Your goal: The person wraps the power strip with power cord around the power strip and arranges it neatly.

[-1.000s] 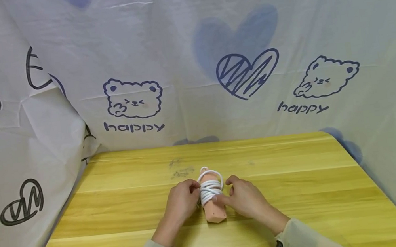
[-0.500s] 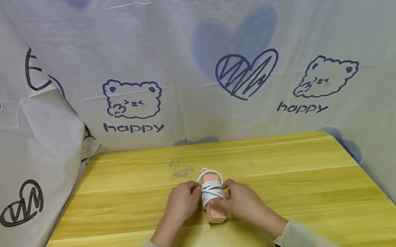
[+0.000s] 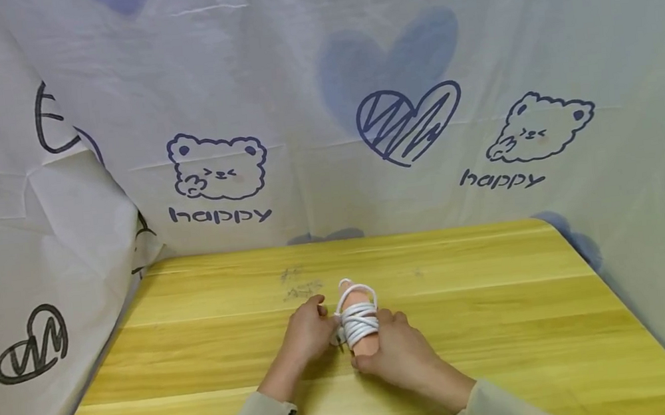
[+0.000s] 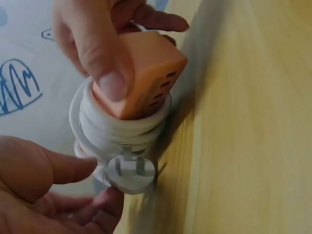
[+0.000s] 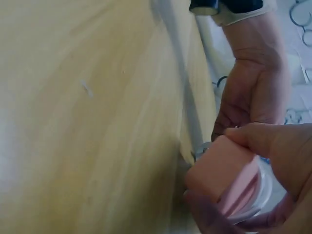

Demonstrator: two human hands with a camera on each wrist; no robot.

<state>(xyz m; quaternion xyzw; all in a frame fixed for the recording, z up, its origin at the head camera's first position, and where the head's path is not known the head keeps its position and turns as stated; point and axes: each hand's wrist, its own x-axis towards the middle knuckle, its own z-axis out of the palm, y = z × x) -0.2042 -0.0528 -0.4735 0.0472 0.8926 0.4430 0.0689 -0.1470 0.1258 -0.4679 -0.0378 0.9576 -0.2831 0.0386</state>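
A peach-orange power strip (image 4: 146,68) with a row of small ports stands out in the left wrist view. Its white cord (image 3: 359,322) is wound round its middle in several turns, with a loose loop at the far end. My right hand (image 3: 403,351) grips the near end, thumb on one face and fingers round the other side. At the strip's left, my left hand (image 3: 308,330) pinches the white plug (image 4: 131,173) between thumb and fingers beside the coils. Three metal prongs point away from the plug's face. The right wrist view shows the strip's plain end.
A yellow wood-grain table (image 3: 499,318) lies under both hands. Behind it and at the sides hangs a white cloth (image 3: 317,169) printed with hearts and bears. Faint dark marks (image 3: 301,291) show on the tabletop behind the hands.
My right hand has shifted from the coils to a fuller grip on the strip's near end. The strip has tilted slightly, and the plug now shows by my left hand.
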